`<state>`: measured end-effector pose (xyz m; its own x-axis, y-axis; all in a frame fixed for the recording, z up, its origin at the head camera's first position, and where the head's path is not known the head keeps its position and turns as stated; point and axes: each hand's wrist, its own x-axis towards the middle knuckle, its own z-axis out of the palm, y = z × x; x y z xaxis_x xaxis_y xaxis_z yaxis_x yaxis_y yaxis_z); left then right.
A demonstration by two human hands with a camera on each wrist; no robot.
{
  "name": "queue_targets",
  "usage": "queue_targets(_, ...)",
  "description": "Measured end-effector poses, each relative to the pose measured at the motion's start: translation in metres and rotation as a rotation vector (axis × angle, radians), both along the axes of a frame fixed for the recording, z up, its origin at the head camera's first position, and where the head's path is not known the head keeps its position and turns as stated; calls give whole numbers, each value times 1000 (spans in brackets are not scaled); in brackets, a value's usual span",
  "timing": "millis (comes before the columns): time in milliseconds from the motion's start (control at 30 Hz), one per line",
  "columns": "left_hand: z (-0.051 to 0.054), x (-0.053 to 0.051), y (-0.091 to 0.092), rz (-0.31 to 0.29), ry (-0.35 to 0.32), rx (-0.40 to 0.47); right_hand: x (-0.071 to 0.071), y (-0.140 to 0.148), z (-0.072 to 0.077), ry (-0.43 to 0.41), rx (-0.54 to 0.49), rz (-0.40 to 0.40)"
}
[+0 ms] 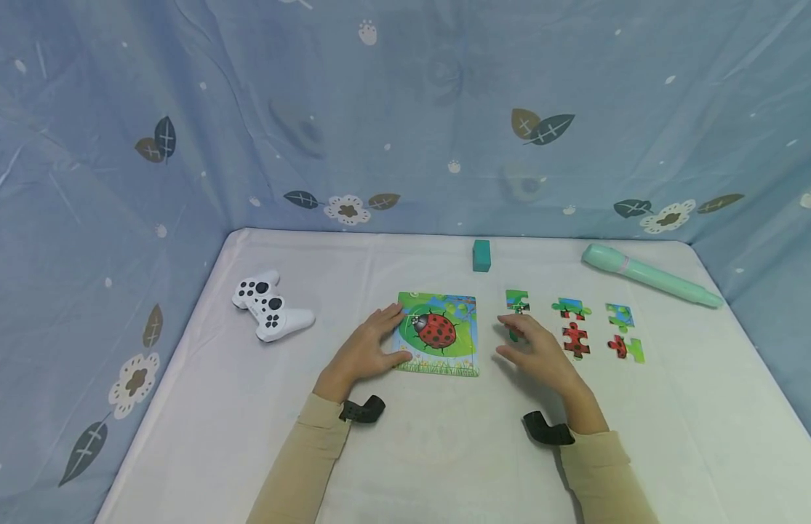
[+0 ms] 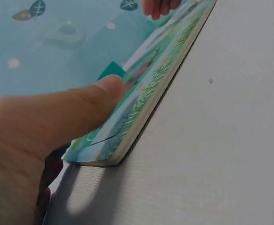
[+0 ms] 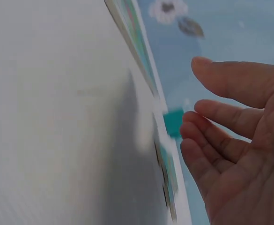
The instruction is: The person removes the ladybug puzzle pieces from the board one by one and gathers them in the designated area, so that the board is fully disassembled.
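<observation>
A square ladybug puzzle board (image 1: 436, 333) lies flat on the table in front of the person. The left hand (image 1: 369, 348) rests at its left edge, fingers toward the top left corner. In the left wrist view, the thumb (image 2: 87, 104) lies straight over the board's corner. To the right of the board, the right hand (image 1: 539, 354) hovers with loosely bent fingers and nothing between them. That hand partly hides one puzzle piece (image 1: 518, 299) and another below it. Further right lie more pieces: a red one (image 1: 576, 340), a green-and-red one (image 1: 626, 348) and blue-green ones (image 1: 620, 316).
A white game controller (image 1: 271, 306) lies on the left of the white tablecloth (image 1: 438, 458). A teal block (image 1: 481, 256) stands behind the board. A mint-green stick-like object (image 1: 650, 275) lies at the back right. Patterned blue cloth (image 1: 412, 109) encloses the table's back and sides.
</observation>
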<state>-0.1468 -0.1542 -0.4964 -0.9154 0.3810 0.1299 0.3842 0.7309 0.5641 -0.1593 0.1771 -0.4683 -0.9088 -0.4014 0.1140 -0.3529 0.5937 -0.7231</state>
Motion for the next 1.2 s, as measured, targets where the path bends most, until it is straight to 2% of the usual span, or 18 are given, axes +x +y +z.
queue_targets(200,5,3,7,-34,2,58,9,-26,-1,2,10,112)
queue_targets(300,8,5,14,-61,17,86,11,-33,-3,-6,20,133)
queue_targets(467,8,10,25,-126,62,82,13,-37,-7,8,73,167)
queue_targets(633,7,17,36,-192,66,59,13,-36,-8,39,116,212)
queue_targets(733,7,21,42,-225,61,36,12,-36,-9,49,128,225)
queue_targets(967,4,20,45,-285,126,-15,11,-38,-11,60,131,214)
queue_targets(1200,3,19,45,-281,102,-7,13,-39,-12,69,123,199)
